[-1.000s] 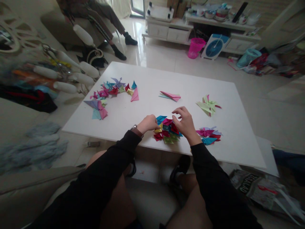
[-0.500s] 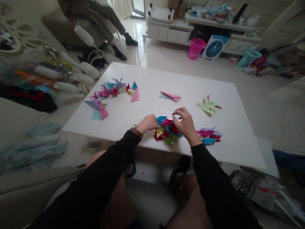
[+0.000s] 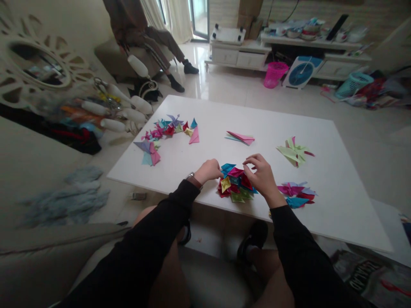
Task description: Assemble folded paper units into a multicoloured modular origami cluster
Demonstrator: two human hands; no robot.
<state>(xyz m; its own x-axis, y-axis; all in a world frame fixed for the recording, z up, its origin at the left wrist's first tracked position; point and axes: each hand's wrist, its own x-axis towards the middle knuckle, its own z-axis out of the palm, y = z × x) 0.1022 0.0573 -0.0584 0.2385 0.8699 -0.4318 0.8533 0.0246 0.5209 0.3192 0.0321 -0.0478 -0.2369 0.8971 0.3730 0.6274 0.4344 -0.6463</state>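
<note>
A heap of folded origami paper pieces (image 3: 236,197) in blue, magenta, red, green and yellow lies near the front edge of the white table. At its left edge is my left hand (image 3: 208,171), fingers pinched together; what they hold, if anything, is hidden. Just below those fingertips sits a yellow folded piece (image 3: 225,185), apart from them. My right hand (image 3: 261,175) hovers over the heap's right side with curved, separated fingers. No piece shows between its thumb and forefinger. A red piece (image 3: 246,182) lies under that hand.
More origami (image 3: 170,128) forms an arc at the table's far left. Flat folded papers (image 3: 240,137) lie mid-table, green ones (image 3: 295,152) at right, and a mixed group (image 3: 297,194) beside my right wrist. A seated person (image 3: 157,42) is beyond the table (image 3: 205,115).
The camera view has tilted, so the scene sits lower and further right. My left fingertips have come slightly away from the yellow piece. My right hand stays over the heap's right side.
</note>
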